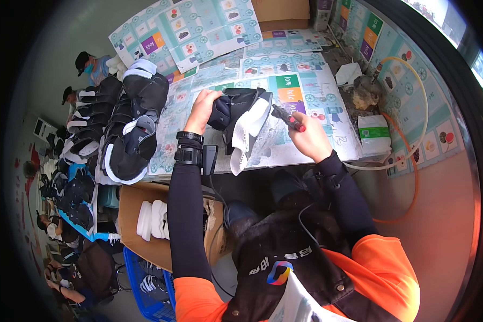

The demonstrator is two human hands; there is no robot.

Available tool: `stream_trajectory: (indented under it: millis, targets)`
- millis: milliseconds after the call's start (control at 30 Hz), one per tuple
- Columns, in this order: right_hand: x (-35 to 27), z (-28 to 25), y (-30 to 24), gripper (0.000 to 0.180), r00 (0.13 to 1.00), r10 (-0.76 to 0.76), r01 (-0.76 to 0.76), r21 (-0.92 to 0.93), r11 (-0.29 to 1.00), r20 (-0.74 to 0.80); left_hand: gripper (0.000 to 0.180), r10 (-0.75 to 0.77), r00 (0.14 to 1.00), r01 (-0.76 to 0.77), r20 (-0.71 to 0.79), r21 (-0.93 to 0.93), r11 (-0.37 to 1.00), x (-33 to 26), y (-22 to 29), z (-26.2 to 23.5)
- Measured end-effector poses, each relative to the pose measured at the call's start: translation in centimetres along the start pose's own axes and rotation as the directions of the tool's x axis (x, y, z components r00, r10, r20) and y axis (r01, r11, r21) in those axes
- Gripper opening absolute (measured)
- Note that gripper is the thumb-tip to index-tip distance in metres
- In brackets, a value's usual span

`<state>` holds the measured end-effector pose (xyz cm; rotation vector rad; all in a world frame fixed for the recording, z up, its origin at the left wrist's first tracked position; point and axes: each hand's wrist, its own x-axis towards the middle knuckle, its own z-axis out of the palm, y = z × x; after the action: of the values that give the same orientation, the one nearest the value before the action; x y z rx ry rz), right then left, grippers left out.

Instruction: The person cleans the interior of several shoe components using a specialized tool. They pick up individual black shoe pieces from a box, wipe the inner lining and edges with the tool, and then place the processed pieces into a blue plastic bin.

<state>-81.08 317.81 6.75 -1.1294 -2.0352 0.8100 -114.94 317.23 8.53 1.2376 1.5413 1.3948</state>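
grasped in left hand [202, 111] is a black shoe upper [238, 110], in right hand [311, 138] a red-ended tool [287, 118].

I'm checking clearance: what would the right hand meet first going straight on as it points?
Likely the shoe upper, the tool in the right hand touching first; exact depth is unclear.

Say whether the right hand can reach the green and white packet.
Probably yes: nothing visible stands between the right hand and the packet, though that hand holds a red-ended tool.
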Motion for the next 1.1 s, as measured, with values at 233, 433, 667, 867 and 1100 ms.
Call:
stream_trajectory:
  millis: [233,433,667,867,1100]
  targets:
    - [-1.0,0.8,-0.7,0.018,0.998,-0.011,0.013,-0.032,0.999,0.059,0.058,-0.084,0.989,0.120,-0.122,0.330,0.936,0.9,-0.7,0.3]
    - [-1.6,0.7,-0.6,0.020,0.979,-0.002,0.004,-0.013,1.000,0.203,0.052,-0.126,0.988,0.148,-0.087,0.320,0.936,0.6,0.5,0.9]
    - [-1.0,0.8,0.3,0.017,0.989,-0.026,0.017,0.069,0.998,0.143,0.052,-0.069,0.994,0.090,-0.084,0.288,0.953,0.7,-0.6,0.3]
    - [-0.9,0.6,0.7,0.017,0.999,-0.013,0.013,0.006,1.000,0.042,0.048,-0.058,0.995,0.079,-0.082,0.289,0.954,0.2,0.1,0.7]
    - [-1.4,0.4,-0.8,0.020,0.992,0.018,-0.016,-0.022,1.000,0.121,0.043,-0.072,0.994,0.090,-0.079,0.253,0.963,-0.1,0.8,1.3]
